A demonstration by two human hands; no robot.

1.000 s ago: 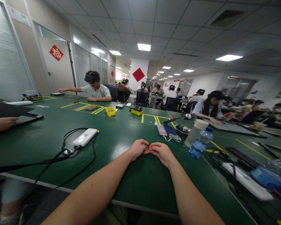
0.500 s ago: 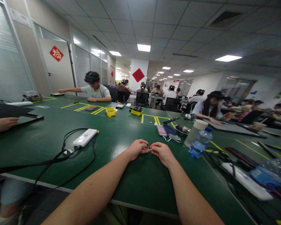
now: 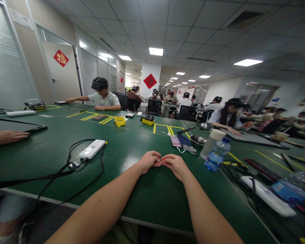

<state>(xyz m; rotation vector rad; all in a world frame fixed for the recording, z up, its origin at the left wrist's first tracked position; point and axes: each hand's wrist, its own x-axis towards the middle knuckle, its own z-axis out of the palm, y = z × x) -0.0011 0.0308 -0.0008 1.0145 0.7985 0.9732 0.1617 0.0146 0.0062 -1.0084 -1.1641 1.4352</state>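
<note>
Both hands meet above the green table (image 3: 132,145), their fingertips almost touching. My left hand (image 3: 150,162) is closed in a pinch, and a tiny shiny spot shows at its fingertips. My right hand (image 3: 177,166) pinches too, with a small orange-red piece (image 3: 164,159) peeking out between the fingers. These bits are too small to name, and the fingers cover most of them. I cannot tell whether they are one thing or two.
To the left lies a white power bank (image 3: 93,149) with black cables. On the right stand a pale tumbler (image 3: 212,144), a water bottle (image 3: 218,155) and a metal bowl (image 3: 198,140). Yellow trays (image 3: 120,121) sit farther back. A co-worker's hand (image 3: 10,137) rests at the left.
My hands stay in nearly the same place; the orange-red piece and the shiny spot show more clearly now. At the left, a co-worker's hand has lowered and the dark sheet it held has moved.
</note>
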